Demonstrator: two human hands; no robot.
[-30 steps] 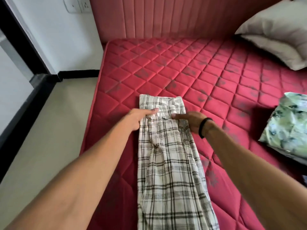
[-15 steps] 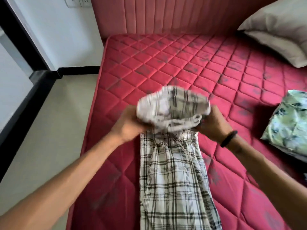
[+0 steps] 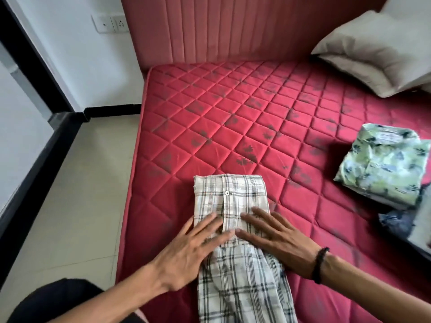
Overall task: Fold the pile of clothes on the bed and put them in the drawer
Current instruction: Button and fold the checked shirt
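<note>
A white plaid garment (image 3: 233, 201) lies lengthwise on the red quilted mattress (image 3: 233, 117), its far end folded back over itself with a small button showing. My left hand (image 3: 189, 250) lies flat with straight fingers on the near edge of that folded part. My right hand (image 3: 275, 236), with a black band on the wrist, presses flat beside it on the same fold. The rest of the garment runs toward me between my arms.
A folded green floral garment (image 3: 382, 164) sits at the right on the mattress, with blue denim (image 3: 396, 220) just below it. Pillows (image 3: 377, 54) lie at the back right. A padded headboard (image 3: 221, 29) stands behind; the tiled floor (image 3: 77, 206) is at the left.
Both hands took hold of the garment's far end, lifted it, and folded it back toward me. They now lie flat on the fold.
</note>
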